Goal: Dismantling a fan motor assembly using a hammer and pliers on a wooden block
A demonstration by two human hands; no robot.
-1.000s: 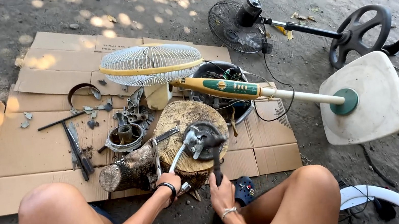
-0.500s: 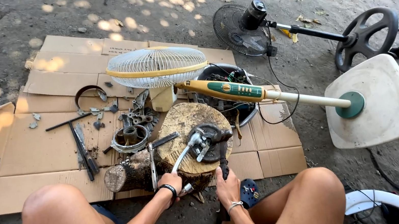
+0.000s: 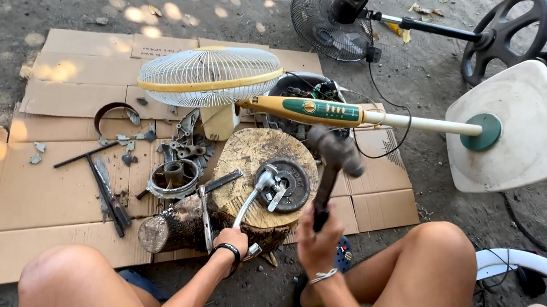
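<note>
**A:** From the head camera, what is each hand doing?

**B:** The right hand (image 3: 318, 239) has its fingers clenched around the handle of a hammer (image 3: 331, 167), whose blurred head is raised above the stump (image 3: 245, 153). The left hand (image 3: 230, 242) grips the shiny handle of a metal tool (image 3: 257, 192); its fingers are wrapped tight around it.

**A:** And where does that tool reach?

**B:** Its far end lies on a dark round metal disc (image 3: 289, 183), which sits flat on top of the stump, toward the stump's right side. The stump stands on flattened cardboard (image 3: 44, 176) on the ground, just in front of the person's knees.

**A:** What surrounds it?

**B:** A short log (image 3: 171, 232) lies touching the stump's left side. Beyond that is a metal ring part (image 3: 173, 179), with loose scrap pieces and long dark tools (image 3: 107, 196) further left. Behind the stump lies a pale fan (image 3: 211, 77) on its side, its pole running right to a white base (image 3: 517, 128). A dark fan (image 3: 330, 23) lies further back. Another person's legs show at the right edge.
</note>
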